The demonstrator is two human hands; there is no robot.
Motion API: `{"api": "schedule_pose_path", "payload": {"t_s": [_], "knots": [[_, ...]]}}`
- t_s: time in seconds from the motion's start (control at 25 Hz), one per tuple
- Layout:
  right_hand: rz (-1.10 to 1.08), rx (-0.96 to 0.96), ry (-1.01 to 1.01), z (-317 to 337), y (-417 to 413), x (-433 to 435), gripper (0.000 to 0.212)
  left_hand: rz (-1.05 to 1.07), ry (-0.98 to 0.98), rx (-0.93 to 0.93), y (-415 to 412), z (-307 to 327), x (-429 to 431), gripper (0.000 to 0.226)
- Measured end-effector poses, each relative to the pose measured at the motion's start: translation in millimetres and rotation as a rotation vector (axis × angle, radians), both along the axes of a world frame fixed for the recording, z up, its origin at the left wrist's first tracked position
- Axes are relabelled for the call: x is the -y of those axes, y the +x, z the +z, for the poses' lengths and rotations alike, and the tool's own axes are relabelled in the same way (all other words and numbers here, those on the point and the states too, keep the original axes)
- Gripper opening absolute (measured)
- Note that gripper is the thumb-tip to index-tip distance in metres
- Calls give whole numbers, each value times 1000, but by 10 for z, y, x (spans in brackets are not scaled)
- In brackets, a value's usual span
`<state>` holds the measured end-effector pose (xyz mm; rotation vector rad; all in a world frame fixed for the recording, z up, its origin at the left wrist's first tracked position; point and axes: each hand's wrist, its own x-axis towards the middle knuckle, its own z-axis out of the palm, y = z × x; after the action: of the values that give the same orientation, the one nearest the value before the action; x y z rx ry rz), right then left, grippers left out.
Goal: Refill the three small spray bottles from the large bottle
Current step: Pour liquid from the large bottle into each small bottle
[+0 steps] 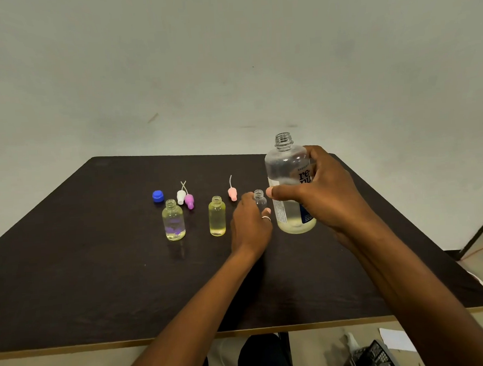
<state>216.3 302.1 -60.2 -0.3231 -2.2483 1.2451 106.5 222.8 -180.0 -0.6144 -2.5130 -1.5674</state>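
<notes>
**Large bottle** (285,163): uncapped and upright, with its base on or just above the counter (99,276) towards the far right. Pale yellow liquid is seen in its lower part. It is gripped by the right hand (324,192), whose fingers (312,153) are clamped round the labelled body.

Just beside it on the left, the third small bottle (259,199) is held upright by the left hand (250,224), the fingers curled round its lower half. Its neck is open and it appears empty.

Further left, the middle small bottle (217,217) and the leftmost small bottle (173,221) stand apart and uncapped, both filled with yellowish liquid almost to the shoulder.

Behind them lie a pink spray head (232,194), a purple spray head (189,200) beside a white spray head (181,197), and a blue cap (158,196).

The step in hand is judged to be the third and last fill. The next move calls for the large bottle to be raised and tilted, its mouth brought directly over the narrow neck, and a thin, slow stream to be poured — the small bottle being steadied throughout.
</notes>
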Motion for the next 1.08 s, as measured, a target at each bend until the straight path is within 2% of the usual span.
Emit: {"api": "schedule_pose_path", "payload": {"t_s": [0.2,0.48,0.72,1.08], "knots": [[-7,-3,33,70,43,15,66,-49,-35,-10,254,280,269,32],[23,28,129,176,104,163,64,-75,-78,0,411,818,1323,51],[93,96,340,111,98,374,69,-51,-56,9,456,854,1715,55],[95,146,652,9,50,501,76,-93,-10,-25,437,861,1773,59]]}}
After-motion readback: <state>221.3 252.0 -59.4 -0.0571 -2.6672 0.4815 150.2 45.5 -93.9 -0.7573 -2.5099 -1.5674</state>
